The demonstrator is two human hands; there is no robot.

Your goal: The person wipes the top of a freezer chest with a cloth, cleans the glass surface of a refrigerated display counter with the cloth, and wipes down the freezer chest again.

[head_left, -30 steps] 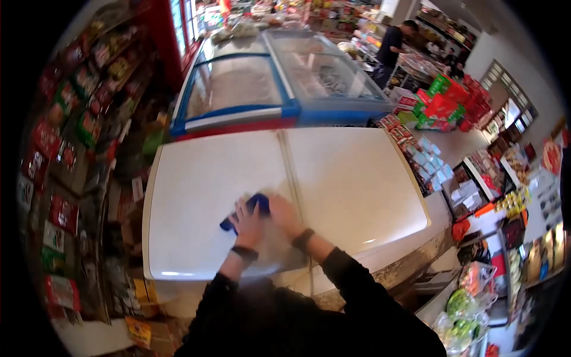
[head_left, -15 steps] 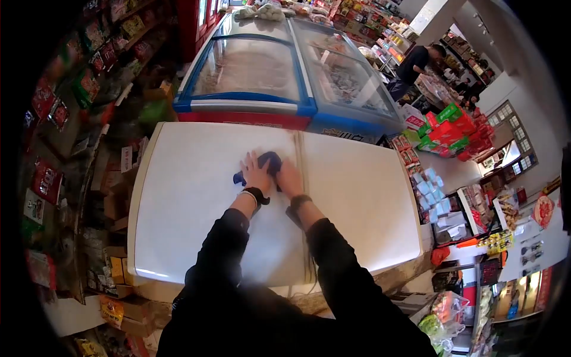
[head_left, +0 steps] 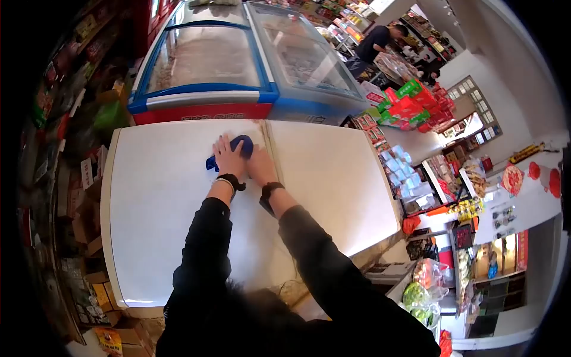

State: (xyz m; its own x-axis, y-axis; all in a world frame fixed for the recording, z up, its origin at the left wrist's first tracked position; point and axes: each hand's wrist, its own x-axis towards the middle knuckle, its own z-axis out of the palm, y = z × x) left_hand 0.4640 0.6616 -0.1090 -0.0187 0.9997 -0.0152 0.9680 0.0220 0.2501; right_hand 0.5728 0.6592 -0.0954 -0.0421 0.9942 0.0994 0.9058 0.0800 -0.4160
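Observation:
A dark blue cloth (head_left: 242,144) lies bunched on the white lid (head_left: 160,208) of a chest-like unit, close to its far edge. My left hand (head_left: 231,157) rests flat over the cloth with the fingers spread. Beside it, my right hand (head_left: 260,166) is closed at the cloth's right edge, its fingertips partly hidden and slightly blurred. Both wrists carry dark bands. Just right of my right hand, a raised seam (head_left: 275,156) divides the lid from the second white panel (head_left: 333,184).
Glass-topped freezers (head_left: 205,59) stand against the far side. Packed shelves and cardboard boxes (head_left: 89,220) line the left. Stacked red and green cartons (head_left: 410,104) and goods racks fill the right. Another person (head_left: 376,47) bends over goods at the back right.
The camera view has turned to the right, so the scene sits farther left. Both hands remain at the cloth, a little nearer the lid's far edge.

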